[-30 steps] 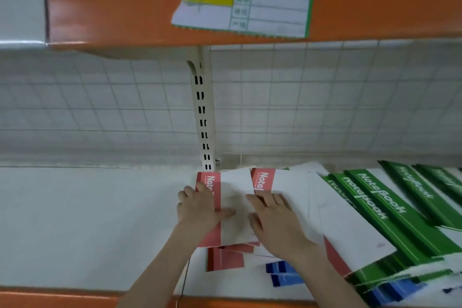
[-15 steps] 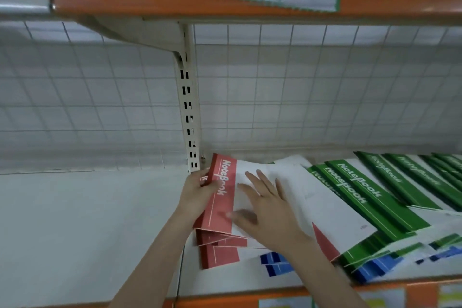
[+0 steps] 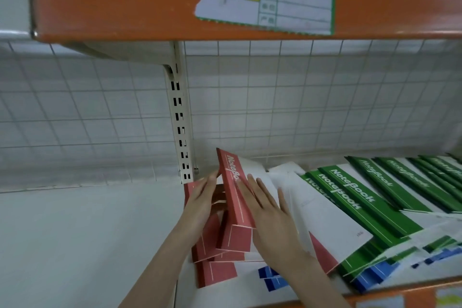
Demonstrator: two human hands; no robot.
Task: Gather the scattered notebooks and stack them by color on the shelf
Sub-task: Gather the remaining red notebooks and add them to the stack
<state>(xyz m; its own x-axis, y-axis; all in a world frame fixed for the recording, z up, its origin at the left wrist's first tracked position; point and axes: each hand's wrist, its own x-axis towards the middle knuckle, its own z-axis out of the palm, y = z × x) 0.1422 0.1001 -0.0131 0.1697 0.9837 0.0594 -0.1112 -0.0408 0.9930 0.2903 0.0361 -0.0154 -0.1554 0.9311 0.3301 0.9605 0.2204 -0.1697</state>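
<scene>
Between two flat, spread hands, left hand (image 3: 200, 204) and right hand (image 3: 271, 217), tilted red notebook (image 3: 235, 197), spine running away toward wall.

A slotted cream upright (image 3: 180, 117) is seen standing at the middle of the back wall. Behind it and to both sides a white wire grid panel (image 3: 300, 97) is spread. Above the upright, an orange front edge of an upper shelf (image 3: 112, 2) is seen running across the view, and a cream bracket (image 3: 120, 51) is fixed beneath it, just left of the upright's top. To the upper right of the upright, a torn paper sheet (image 3: 287, 0) with a yellow patch, a green border and ruled boxes is stuck on that orange edge.
</scene>
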